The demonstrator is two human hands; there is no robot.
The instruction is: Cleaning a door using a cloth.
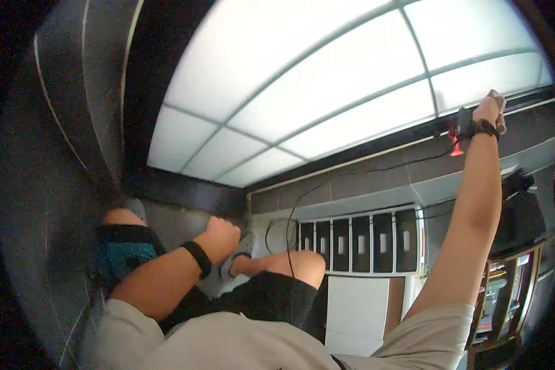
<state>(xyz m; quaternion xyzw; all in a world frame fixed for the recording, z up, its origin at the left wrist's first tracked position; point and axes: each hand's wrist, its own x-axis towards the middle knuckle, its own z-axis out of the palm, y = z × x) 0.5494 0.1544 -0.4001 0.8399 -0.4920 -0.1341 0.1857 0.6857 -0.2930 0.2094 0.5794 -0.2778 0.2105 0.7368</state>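
Note:
My right hand (487, 111) reaches far to the right and grips a bunched brownish cloth (501, 121) at the lower edge of a large frosted window (333, 78). A dark band is around that wrist. Right beside the hand are a dark box-like object (465, 121) and a red-orange suction-cup-like piece (456, 149). My left hand (223, 238) is curled into a fist above the lower legs, with a black band on its wrist. Nothing shows in it, though its palm is hidden.
A white rack with dark panels (360, 243) stands below the tiled wall, with a white box-like surface (356, 310) beside it. A thin black cable (290, 231) hangs in loops near my knee. A wooden shelf unit (508, 296) with assorted items is at the right. Dark tiled wall (64, 138) lies left.

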